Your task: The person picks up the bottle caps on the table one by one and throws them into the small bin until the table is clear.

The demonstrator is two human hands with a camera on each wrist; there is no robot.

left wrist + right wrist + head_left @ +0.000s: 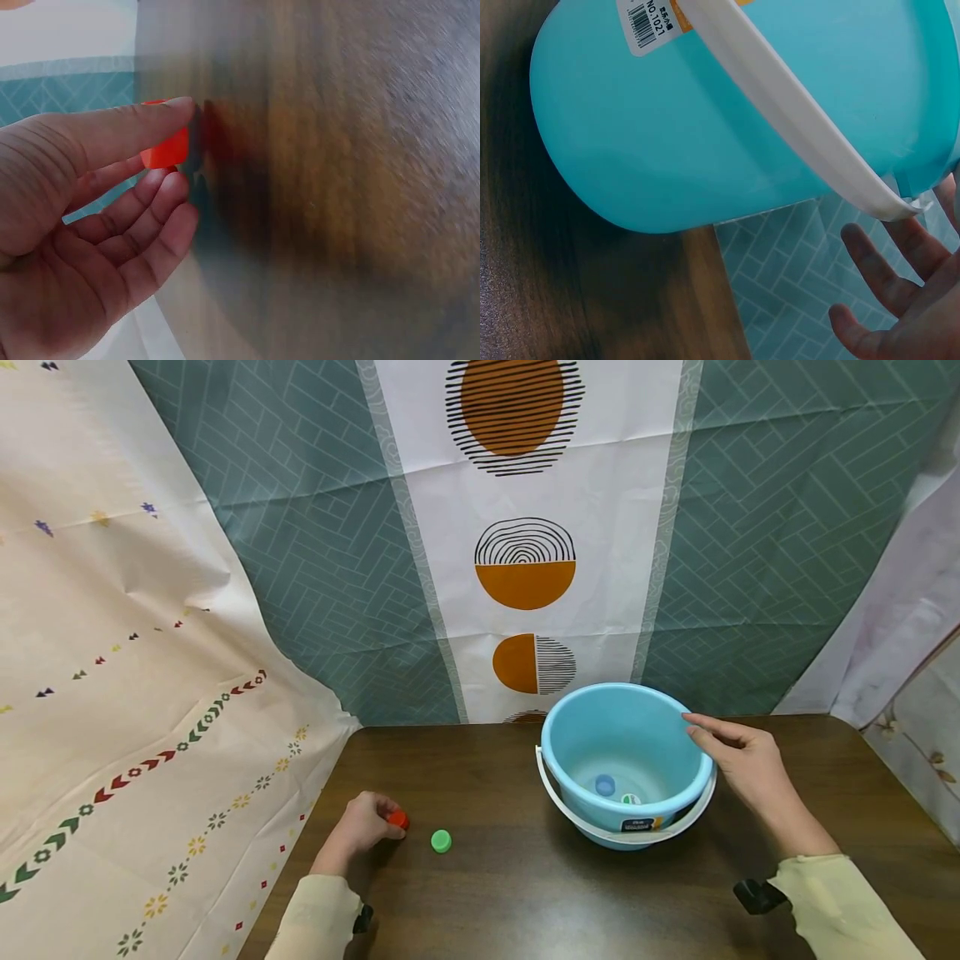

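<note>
My left hand pinches a red bottle cap between thumb and fingers, low over the wooden table; the left wrist view shows the red cap under the thumb tip. Just right of it a light green bottle cap lies on the table. Farther right stands a light blue bucket, its white handle hanging down at the front. A blue cap and a green-and-white cap lie inside. My right hand touches the bucket's right rim, fingers loosely spread.
The dark wooden table ends at the back against a patterned cloth. A cream cloth hangs along the left edge, and a pale curtain hangs at the right.
</note>
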